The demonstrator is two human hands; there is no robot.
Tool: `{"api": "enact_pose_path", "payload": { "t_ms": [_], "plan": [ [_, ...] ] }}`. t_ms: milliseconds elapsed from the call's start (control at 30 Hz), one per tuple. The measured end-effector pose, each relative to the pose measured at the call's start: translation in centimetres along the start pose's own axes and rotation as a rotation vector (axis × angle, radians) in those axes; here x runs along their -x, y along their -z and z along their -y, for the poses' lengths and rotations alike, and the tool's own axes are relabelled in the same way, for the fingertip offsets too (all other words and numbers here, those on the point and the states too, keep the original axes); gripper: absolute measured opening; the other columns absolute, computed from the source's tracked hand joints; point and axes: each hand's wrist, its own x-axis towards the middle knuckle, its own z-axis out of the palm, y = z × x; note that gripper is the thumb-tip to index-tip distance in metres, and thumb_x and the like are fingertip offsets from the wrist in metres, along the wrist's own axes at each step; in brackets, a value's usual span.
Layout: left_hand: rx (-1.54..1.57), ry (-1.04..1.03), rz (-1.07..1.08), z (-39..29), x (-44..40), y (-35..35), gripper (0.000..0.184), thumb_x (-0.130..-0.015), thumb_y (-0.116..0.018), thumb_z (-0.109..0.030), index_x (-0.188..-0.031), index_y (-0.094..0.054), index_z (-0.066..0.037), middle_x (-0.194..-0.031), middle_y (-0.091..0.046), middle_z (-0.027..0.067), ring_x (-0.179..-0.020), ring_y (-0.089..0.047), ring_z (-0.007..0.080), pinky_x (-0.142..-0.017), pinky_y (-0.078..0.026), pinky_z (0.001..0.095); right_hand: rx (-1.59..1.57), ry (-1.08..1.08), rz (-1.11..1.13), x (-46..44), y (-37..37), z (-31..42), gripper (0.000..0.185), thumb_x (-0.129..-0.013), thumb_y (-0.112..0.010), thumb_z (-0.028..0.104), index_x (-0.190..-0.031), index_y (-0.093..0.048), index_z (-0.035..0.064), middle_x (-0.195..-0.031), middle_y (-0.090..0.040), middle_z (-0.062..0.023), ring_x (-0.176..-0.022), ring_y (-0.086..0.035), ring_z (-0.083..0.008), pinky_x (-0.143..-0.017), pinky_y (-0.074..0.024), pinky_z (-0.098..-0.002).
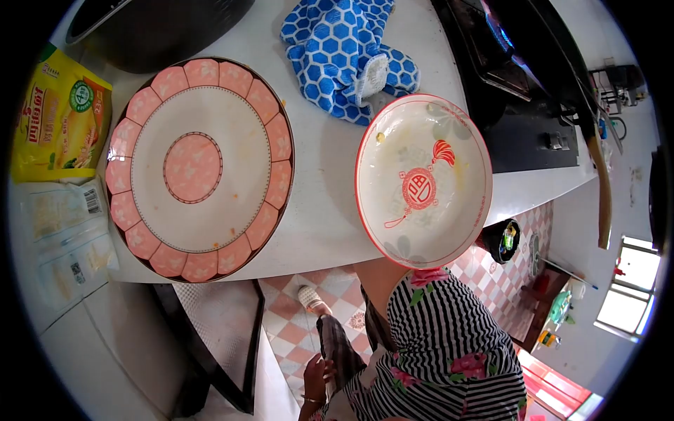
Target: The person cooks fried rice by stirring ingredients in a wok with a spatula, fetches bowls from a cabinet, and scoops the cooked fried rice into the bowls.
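A white oval plate (456, 203) with a red rim, a red knot-and-tassel print and food traces is held at the counter's edge. My right forearm (376, 281) runs underneath it from a striped floral sleeve; the plate hides my right hand and its fingers. Down beside my dark trousers hangs my left hand (317, 373), a bracelet at the wrist, its fingers loosely apart with nothing visible in them. Left of the held plate, a large plate (151, 168) with a pink petal border rests on the counter, a few crumbs on it.
A blue hexagon-patterned cloth (337, 52) lies bunched on the white counter (319, 203). Behind the pink plate stands a dark pot (158, 35); a yellow food packet (60, 116) is at far left. On the right are a lit stove (533, 133) and a black bin (500, 241).
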Motion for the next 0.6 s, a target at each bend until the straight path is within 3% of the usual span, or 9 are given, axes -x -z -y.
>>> {"api": "enact_pose_path", "payload": {
  "t_ms": [600],
  "plan": [
    [0.024, 0.021, -0.015, 0.9, -0.5, 0.2, 0.044, -0.091, -0.047, -0.027, -0.130, -0.039, -0.007, -0.095, -0.062, 0.0073, -0.071, -0.060, 0.0144, -0.058, -0.045, 0.0260, 0.002, 0.000, 0.004, -0.5, 0.6, -0.2, 0.031, -0.081, -0.054, 0.018, -0.109, -0.054, 0.0047, -0.114, -0.053, -0.0157, -0.108, -0.049, -0.0326, -0.089, -0.0417, -0.0419]
  ]
}}
